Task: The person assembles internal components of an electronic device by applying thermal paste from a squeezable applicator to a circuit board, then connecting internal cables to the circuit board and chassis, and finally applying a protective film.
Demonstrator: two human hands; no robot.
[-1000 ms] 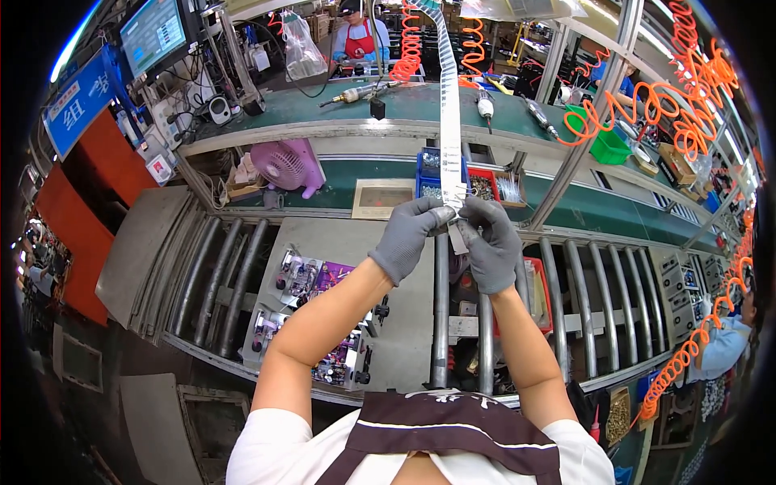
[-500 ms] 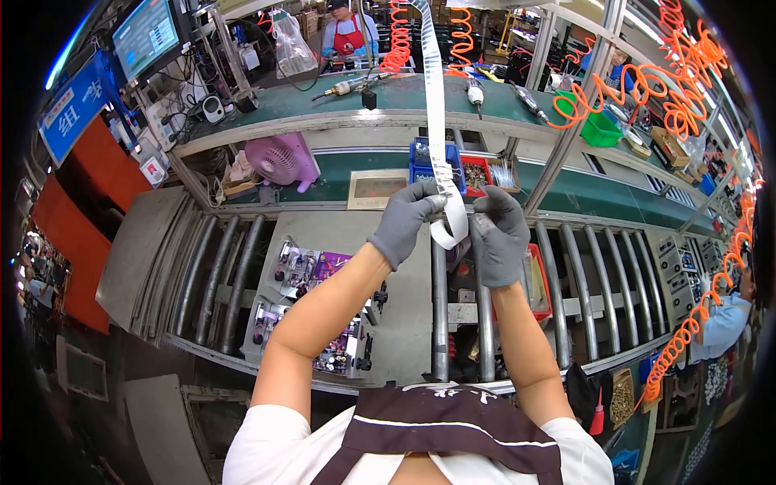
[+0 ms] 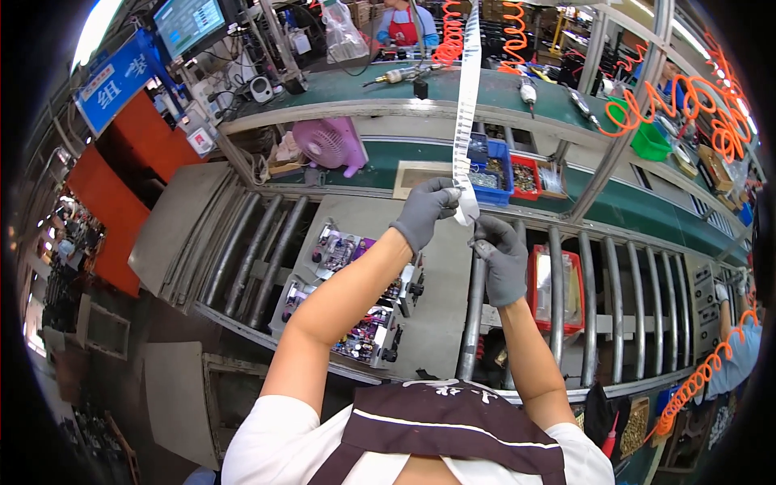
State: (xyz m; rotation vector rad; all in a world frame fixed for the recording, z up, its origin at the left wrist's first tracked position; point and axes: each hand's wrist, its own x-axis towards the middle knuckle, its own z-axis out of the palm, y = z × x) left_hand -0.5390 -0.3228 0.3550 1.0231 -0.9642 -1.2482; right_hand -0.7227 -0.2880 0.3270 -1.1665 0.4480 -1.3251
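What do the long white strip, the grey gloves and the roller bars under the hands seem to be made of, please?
Long white strip: thin flexible plastic or paper tape, semi-glossy; it hangs limp and curls at the bottom end. Grey gloves on the left hand and right hand: matte knit fabric, perhaps coated; they fit snugly and show no shine. Roller bars: bare metal, probably steel; silvery grey with highlights along their length.

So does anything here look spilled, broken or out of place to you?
Nothing stands out. The left hand and right hand, both in grey gloves, hold the lower end of a long white strip that hangs from above. The circuit boards lie in neat rows on the grey bench.
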